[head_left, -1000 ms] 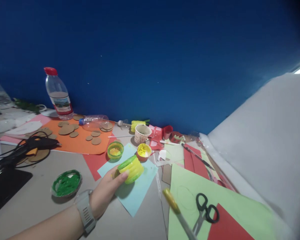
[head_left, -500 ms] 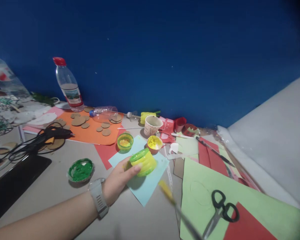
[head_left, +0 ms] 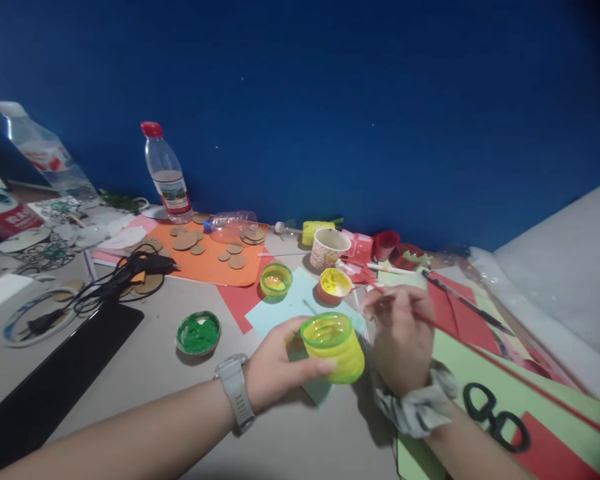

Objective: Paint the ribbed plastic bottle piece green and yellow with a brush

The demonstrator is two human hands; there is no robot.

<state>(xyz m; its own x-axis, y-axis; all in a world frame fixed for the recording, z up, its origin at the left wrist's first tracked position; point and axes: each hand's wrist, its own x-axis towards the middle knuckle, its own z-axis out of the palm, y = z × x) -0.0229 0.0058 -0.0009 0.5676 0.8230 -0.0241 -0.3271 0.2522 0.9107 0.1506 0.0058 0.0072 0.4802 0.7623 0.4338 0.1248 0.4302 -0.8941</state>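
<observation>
My left hand (head_left: 285, 367), with a grey watch at the wrist, grips a yellow-painted plastic cup (head_left: 343, 363) with a green rim, like a cut bottle base, its opening tilted up. Close by on the right, my right hand (head_left: 404, 333) is closed around a paintbrush (head_left: 520, 379) with a long red handle. Its fingers are near a small tub of yellow paint (head_left: 335, 285); the bristle end is hard to make out. A green-rimmed tub (head_left: 276, 281) stands left of the yellow paint. Green paint fills a shallow dish (head_left: 199, 333) further left.
Black-handled scissors (head_left: 495, 417) lie on green paper (head_left: 450, 360) at the right. Behind my hands stands a patterned paper cup (head_left: 329, 248). Cardboard discs lie on orange paper (head_left: 210, 270), near an upright bottle (head_left: 167, 180). A black cable (head_left: 130, 273) and a dark flat slab (head_left: 70, 387) are at left.
My right hand has come into view with the brush, moving up toward the yellow paint. My left hand has turned the yellow cup more upright. The view has shifted left.
</observation>
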